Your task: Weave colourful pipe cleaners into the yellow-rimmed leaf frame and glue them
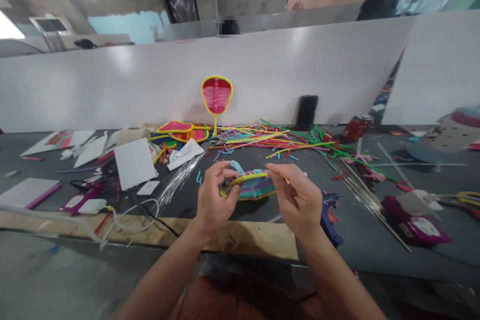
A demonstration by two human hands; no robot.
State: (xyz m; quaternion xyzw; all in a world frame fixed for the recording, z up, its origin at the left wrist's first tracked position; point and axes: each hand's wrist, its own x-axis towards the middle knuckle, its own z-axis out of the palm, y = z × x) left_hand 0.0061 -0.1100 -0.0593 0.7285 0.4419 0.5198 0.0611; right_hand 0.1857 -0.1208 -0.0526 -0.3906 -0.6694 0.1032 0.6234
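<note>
A pipe-cleaner fan piece (258, 190) with a yellow rim and blue, purple and teal rows inside is held up above the dark table. My left hand (215, 202) is closed on its left end, thumb and fingers on the yellow rim. At the other end my right hand (300, 202) pinches the rim near its upper right corner; its fingertips partly hide that corner. A light-blue pipe-cleaner end (236, 166) sticks up beside my left fingers. Beyond stands a finished-looking pink and red fan (216, 96) with a yellow rim and beads.
Loose coloured pipe cleaners (255, 137) lie heaped along the white partition (262, 70). A blue glue gun (330, 222) rests right of my right hand. Silver wires (178, 182), a white card (135, 164), a phone (306, 111) and a red can (358, 127) are around.
</note>
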